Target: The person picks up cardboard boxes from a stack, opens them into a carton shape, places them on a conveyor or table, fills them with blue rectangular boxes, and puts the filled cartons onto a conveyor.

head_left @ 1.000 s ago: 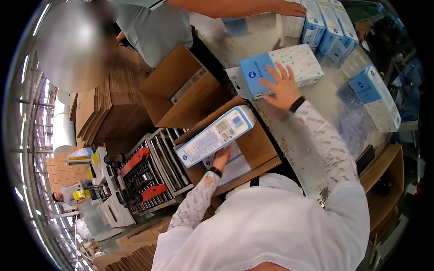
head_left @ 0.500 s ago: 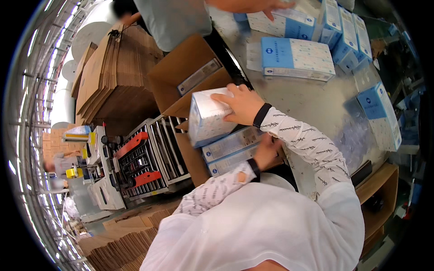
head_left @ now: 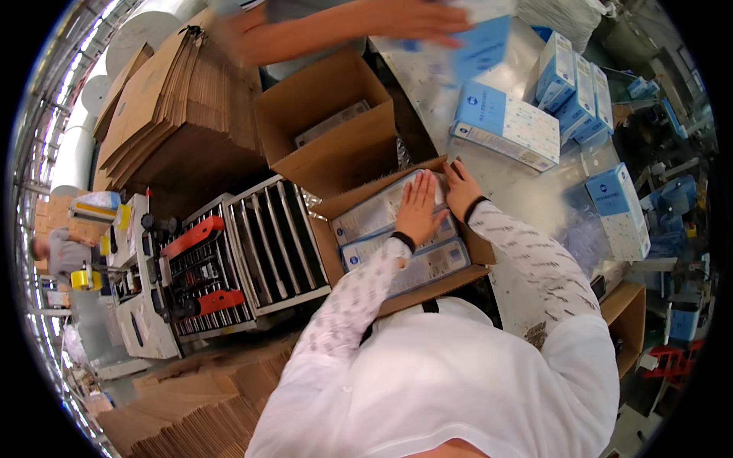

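An open cardboard carton (head_left: 327, 256) in front of me holds blue-and-white boxes (head_left: 429, 269) lying flat, side by side. My left hand (head_left: 416, 210) rests flat on top of the boxes, its fingers stretched out. At the carton's far right corner, my right hand (head_left: 462, 192) touches the rim with its fingers extended; nothing shows gripped in it. Another blue-and-white box (head_left: 508, 122) lies on the worktable just beyond my right hand.
A second open carton (head_left: 336, 164) with a box inside stands beyond mine. A co-worker's hand (head_left: 420, 21) reaches over the worktable (head_left: 500, 202) beside a blurred blue box (head_left: 481, 49). Flattened cartons (head_left: 183, 107) and a roller conveyor (head_left: 275, 237) are at left.
The box my right hand held above the carton is down inside it, released. My left hand has moved up onto the boxes, my right to the rim. The co-worker's arm reaches farther across.
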Demonstrator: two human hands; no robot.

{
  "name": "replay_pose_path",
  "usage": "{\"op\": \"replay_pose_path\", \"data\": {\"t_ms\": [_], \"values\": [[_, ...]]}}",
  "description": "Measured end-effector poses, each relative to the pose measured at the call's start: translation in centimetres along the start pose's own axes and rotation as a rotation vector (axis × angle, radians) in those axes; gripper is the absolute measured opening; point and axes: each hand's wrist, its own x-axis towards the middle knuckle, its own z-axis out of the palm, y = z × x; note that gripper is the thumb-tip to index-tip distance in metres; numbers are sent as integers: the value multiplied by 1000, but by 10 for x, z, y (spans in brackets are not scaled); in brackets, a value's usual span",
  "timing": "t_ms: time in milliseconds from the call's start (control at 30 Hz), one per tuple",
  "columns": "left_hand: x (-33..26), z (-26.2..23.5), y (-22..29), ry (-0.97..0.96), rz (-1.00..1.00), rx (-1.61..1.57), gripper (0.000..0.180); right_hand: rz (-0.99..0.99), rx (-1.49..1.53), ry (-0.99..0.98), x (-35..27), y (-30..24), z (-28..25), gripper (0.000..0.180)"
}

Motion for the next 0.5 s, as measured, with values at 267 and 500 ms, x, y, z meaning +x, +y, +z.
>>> {"op": "replay_pose_path", "data": {"t_ms": [267,500], "values": [[11,29,-14,-454,-42,-67,59,141,1372,196,-74,46,25,59],[-147,-184,7,-434,-656,-327,106,-401,1058,58,-66,-6,33,91]]}}
